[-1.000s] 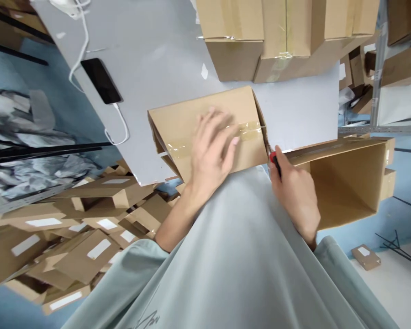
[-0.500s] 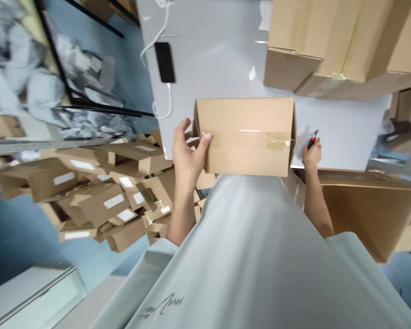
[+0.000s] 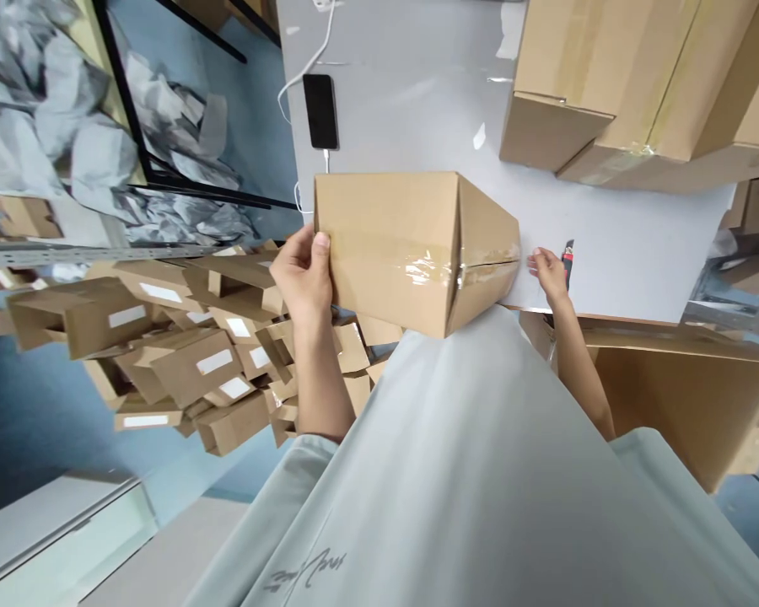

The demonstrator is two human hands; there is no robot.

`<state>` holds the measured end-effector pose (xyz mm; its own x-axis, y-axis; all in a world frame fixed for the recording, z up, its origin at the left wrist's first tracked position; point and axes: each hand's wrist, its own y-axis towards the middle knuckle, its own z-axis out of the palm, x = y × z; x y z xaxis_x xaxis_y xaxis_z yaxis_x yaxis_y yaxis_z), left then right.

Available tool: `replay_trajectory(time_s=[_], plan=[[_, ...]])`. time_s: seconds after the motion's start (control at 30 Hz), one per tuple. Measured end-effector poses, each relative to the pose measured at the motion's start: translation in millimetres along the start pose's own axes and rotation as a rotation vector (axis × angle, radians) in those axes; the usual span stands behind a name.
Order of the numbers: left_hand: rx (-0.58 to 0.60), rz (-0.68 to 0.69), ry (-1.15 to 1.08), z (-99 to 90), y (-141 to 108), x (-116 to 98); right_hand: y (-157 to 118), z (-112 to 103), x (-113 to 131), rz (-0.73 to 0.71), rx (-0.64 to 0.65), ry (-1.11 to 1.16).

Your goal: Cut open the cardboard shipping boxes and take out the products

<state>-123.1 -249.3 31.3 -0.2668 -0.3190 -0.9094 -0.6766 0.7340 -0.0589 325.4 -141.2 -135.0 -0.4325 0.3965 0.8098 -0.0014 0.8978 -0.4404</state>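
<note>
Head view: a cardboard box (image 3: 385, 228) is held at the front edge of the counter (image 3: 632, 244), toward its left front corner, with the near side of the box jutting past that edge, close to a pale grey-green shirt (image 3: 481, 464). The box is gripped at its left end by the left hand (image 3: 307, 278): the thumb is pressed on the upper face and the other fingers are tucked behind, so the end is clamped between them. Whether any of the box's weight is borne by the counter cannot be told. Glossy tape (image 3: 425, 268) is seen on the upper face, and a taped seam is turned toward the counter's right edge. The right hand (image 3: 549, 274) is placed just beyond the box, above the front edge, with its fingers loosely curled and apart. Just beside it, on the side toward the right edge, a red-and-black knife (image 3: 567, 261) is seen; whether it is touched by the hand cannot be told. Near the left edge a phone (image 3: 321, 112) is laid, with a white cable (image 3: 313, 61) alongside. Taped cartons (image 3: 645, 67) are grouped toward the far right corner. Beyond the front edge, a large carton (image 3: 670, 396) is set at the right, and labelled boxes (image 3: 190, 362) are heaped at the left.
</note>
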Motion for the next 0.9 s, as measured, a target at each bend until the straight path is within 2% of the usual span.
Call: replay_trajectory(time_s=[0.07, 0.2, 0.33, 0.43, 0.5, 0.57, 0.63, 0.73, 0.8, 0.9], plan=[[-0.012, 0.006, 0.015, -5.3, 9, 5, -7, 18, 12, 0.028, 0.101, 0.132], [-0.051, 0.001, 0.052, -12.6, 21, 17, -22, 37, 30, 0.021, 0.048, 0.158], [-0.055, -0.010, 0.035, -14.8, 25, 28, -30, 35, 35, 0.063, -0.001, 0.163], [-0.032, 0.011, -0.005, -12.0, 22, 28, -41, 28, 44, 0.080, -0.049, 0.045], [-0.003, 0.030, -0.007, -8.2, 20, 25, -58, 22, 61, 0.009, -0.129, -0.091], [0.026, 0.050, 0.003, -3.5, 17, 21, -85, 18, 90, -0.106, -0.155, -0.160], [0.039, 0.061, 0.007, 1.0, 17, 18, -115, 15, 124, -0.183, -0.041, -0.111], [0.021, 0.066, -0.015, 5.3, 17, 15, -150, 17, 166, -0.185, 0.132, -0.043], [0.018, 0.069, -0.032, 5.4, 16, 15, -160, 22, 179, -0.161, 0.166, -0.033], [0.021, 0.069, -0.052, 1.9, 15, 17, -161, 31, 178, -0.149, 0.171, -0.027]])
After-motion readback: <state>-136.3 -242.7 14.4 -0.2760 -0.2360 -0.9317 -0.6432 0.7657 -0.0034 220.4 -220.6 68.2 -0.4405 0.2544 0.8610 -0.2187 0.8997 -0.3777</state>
